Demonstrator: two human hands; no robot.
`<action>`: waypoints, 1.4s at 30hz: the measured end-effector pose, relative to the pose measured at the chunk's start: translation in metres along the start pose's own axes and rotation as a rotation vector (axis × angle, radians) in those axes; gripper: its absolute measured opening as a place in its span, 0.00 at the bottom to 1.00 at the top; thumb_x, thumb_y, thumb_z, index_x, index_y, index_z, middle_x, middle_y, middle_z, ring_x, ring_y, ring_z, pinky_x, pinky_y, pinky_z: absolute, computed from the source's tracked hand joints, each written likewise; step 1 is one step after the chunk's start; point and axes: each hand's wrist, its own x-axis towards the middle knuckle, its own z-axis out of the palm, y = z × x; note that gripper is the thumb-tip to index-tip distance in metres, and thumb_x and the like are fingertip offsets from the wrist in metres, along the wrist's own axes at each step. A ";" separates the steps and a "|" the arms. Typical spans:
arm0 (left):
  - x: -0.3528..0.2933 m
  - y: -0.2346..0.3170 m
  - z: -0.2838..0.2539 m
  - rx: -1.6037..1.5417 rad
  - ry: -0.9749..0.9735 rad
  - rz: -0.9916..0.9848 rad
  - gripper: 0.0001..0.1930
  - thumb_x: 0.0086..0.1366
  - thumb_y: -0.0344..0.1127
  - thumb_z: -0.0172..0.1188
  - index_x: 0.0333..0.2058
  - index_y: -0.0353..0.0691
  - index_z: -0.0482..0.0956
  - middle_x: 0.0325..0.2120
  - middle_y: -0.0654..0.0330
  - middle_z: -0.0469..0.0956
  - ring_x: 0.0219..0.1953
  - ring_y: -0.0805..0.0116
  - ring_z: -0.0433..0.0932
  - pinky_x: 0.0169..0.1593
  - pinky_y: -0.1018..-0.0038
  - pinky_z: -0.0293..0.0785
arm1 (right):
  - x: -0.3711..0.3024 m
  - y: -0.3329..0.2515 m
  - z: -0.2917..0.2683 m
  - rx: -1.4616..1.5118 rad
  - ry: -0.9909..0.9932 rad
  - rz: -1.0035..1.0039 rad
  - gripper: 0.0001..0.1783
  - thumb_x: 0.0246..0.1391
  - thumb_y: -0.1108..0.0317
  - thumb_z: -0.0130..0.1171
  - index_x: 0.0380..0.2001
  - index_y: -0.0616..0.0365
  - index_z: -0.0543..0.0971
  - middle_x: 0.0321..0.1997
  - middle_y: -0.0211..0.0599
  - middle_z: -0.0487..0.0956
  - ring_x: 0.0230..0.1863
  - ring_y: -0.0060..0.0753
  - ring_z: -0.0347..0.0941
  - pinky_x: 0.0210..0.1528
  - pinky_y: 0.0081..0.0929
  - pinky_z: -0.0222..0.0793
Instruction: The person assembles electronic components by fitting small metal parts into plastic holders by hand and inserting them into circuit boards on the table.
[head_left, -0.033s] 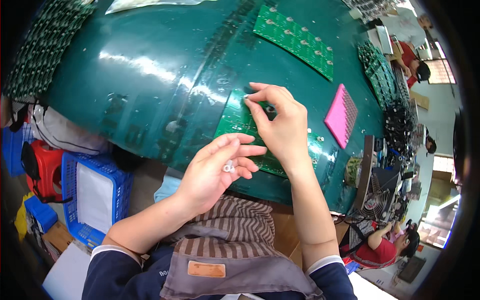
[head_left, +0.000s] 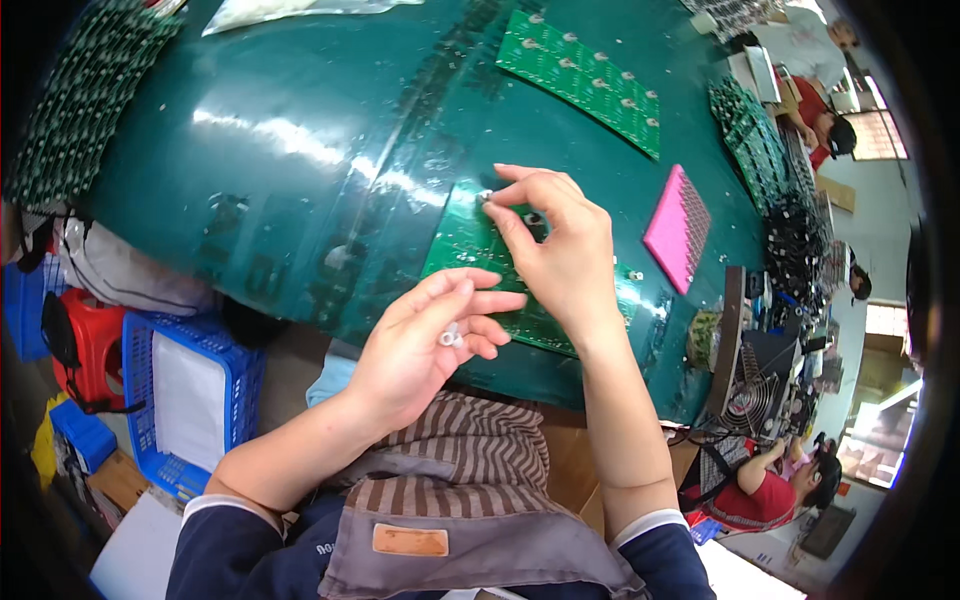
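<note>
A green circuit board [head_left: 455, 240] lies on the green table in front of me, partly covered by both hands. My right hand [head_left: 562, 245] is above its far part, thumb and forefinger pinched on a tiny pale part [head_left: 487, 197] at the board's far left corner. Whether that part touches the board I cannot tell. Over the board's near left edge, my left hand [head_left: 408, 345] is palm up with fingers half curled. Small white tubular spacers [head_left: 450, 337] rest in it. A few fitted parts show on the board between and beside my hands.
Farther off lies a second green board [head_left: 580, 85] with white parts on it. A pink foam block [head_left: 672, 235] stands to the right. Stacked boards [head_left: 80, 100] fill the far left. Below the table's left edge are a blue basket [head_left: 135, 400] and red stool [head_left: 85, 345]. Other people sit at right.
The view has shifted very slightly, so the table and its contents appear a little farther left. Both hands keep their grip and their place over the board.
</note>
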 end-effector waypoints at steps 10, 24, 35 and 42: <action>0.000 -0.003 0.003 0.134 0.020 0.012 0.14 0.68 0.37 0.43 0.43 0.33 0.70 0.42 0.49 0.74 0.30 0.75 0.73 0.34 0.79 0.71 | -0.031 0.106 -0.115 -0.597 0.469 0.333 0.06 0.44 0.70 0.60 0.28 0.59 0.78 0.28 0.39 0.76 0.29 0.35 0.73 0.35 0.28 0.69; -0.001 -0.011 0.021 0.178 -0.008 0.000 0.16 0.64 0.33 0.50 0.49 0.32 0.69 0.34 0.62 0.73 0.32 0.79 0.69 0.36 0.82 0.66 | -0.034 0.139 -0.121 -0.591 0.499 0.366 0.05 0.50 0.70 0.54 0.28 0.61 0.72 0.28 0.43 0.74 0.31 0.44 0.70 0.35 0.35 0.65; 0.003 -0.023 0.028 0.020 -0.058 -0.106 0.12 0.58 0.30 0.59 0.41 0.34 0.75 0.32 0.61 0.76 0.34 0.76 0.72 0.39 0.82 0.69 | -0.094 -0.031 -0.054 0.783 0.147 0.347 0.08 0.47 0.85 0.55 0.32 0.66 0.71 0.36 0.42 0.75 0.41 0.31 0.73 0.45 0.26 0.68; 0.002 -0.028 0.025 0.044 -0.049 -0.111 0.14 0.57 0.28 0.60 0.42 0.33 0.74 0.32 0.59 0.76 0.34 0.75 0.73 0.38 0.82 0.70 | -0.101 -0.028 -0.049 0.818 0.188 0.367 0.08 0.46 0.85 0.56 0.31 0.66 0.73 0.35 0.42 0.75 0.40 0.31 0.73 0.43 0.24 0.69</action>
